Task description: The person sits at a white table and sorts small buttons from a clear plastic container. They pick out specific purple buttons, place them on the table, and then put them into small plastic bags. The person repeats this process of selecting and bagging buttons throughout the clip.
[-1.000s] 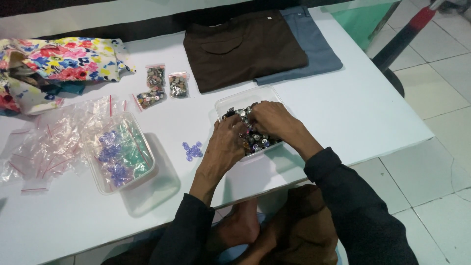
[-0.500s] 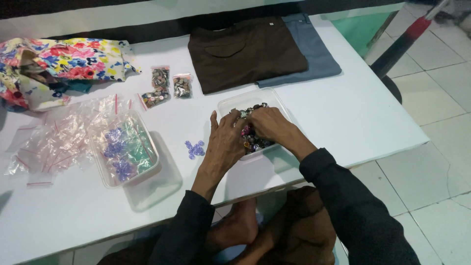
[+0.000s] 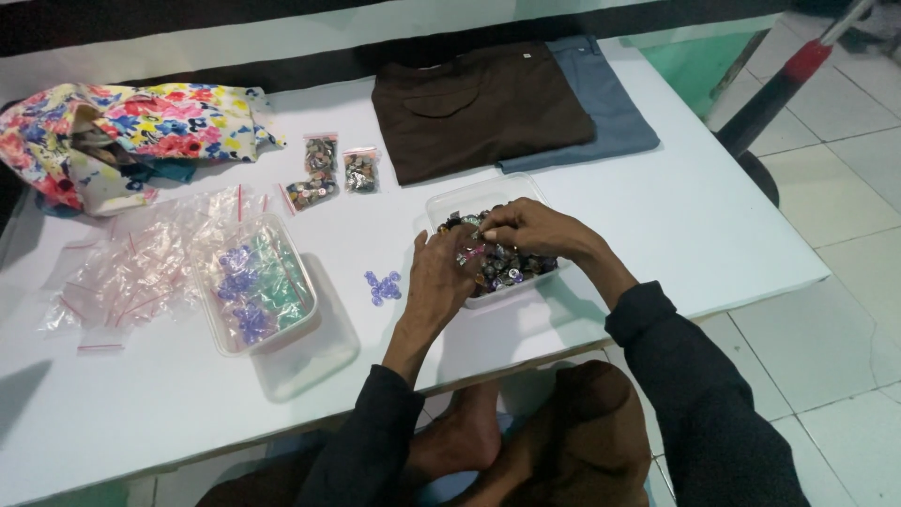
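White table (image 3: 713, 225): hands in tray (image 3: 450, 202), long axis angled up-left.

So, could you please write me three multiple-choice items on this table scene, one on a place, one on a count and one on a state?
1. Where are both hands working?
A. In the clear tray of small dark pieces
B. On the floral bag
C. On the folded clothes

2. How many small filled bags lie beside the floral bag?
A. One
B. Three
C. Six

3. How do the brown and blue garments lie?
A. Crumpled
B. Hanging
C. Folded flat

Answers: 1 A, the left hand and right hand meet over the tray. 2 B, three small bags show near the floral bag. 3 C, the brown garment and blue garment lie folded flat.
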